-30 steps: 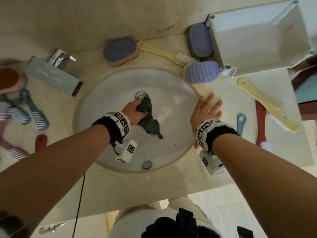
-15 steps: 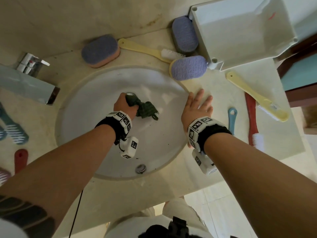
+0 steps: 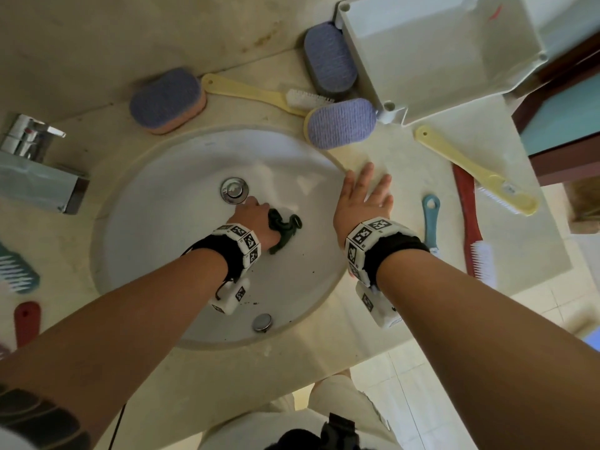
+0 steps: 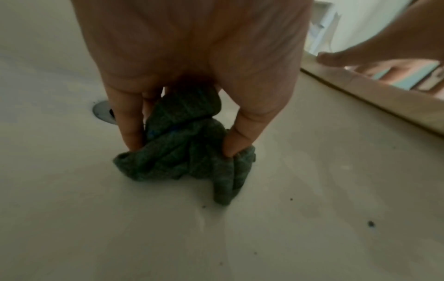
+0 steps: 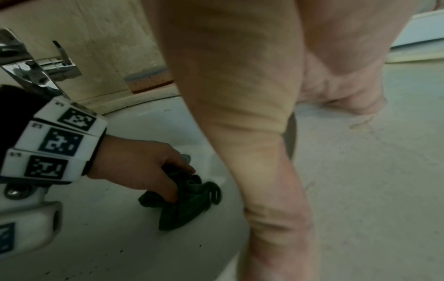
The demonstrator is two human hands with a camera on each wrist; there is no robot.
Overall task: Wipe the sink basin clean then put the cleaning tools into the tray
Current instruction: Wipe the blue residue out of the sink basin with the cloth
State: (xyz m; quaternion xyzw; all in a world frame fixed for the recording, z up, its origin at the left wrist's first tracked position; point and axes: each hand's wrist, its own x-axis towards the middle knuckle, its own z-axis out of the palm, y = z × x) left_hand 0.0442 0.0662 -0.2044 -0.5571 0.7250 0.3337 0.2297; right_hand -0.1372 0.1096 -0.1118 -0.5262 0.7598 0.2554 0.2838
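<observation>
Mid-wipe at the round white ceramic sink basin (image 3: 168,241): your left hand (image 3: 256,219) has its fingers (image 4: 129,121) curled down and pinching a crumpled dark green cloth (image 4: 190,150), pressed against the basin floor just right of the chrome drain (image 3: 234,190). Dark specks (image 4: 371,224) lie on the porcelain nearer you than the cloth, so by that evidence the wiping is unfinished.

Nothing has gone into the tray; the whole second half of the task remains.

Counted from the left of your grip: at the far left edge, two teal comb-like brushes, blurred (image 3: 18,271), and one red handle (image 3: 27,323); more may lie out of view. Beyond the cloth sit one blue-and-pink oval sponge (image 3: 167,100) and one pale yellow long-handled brush (image 3: 259,94). To the right of the grip are two more blue oval scrub pads, one dark-backed (image 3: 329,56) and one yellow-backed (image 3: 341,123).

Your right hand (image 3: 362,198) lies flat, fingers spread, holding nothing, on the beige stone counter (image 3: 373,319) beside the rim. Further right: one light blue handle (image 3: 430,219), one red brush with white bristles (image 3: 469,222), one second yellow brush (image 3: 477,172). The single white rectangular plastic tray (image 3: 526,37) stands empty at the far right corner.
</observation>
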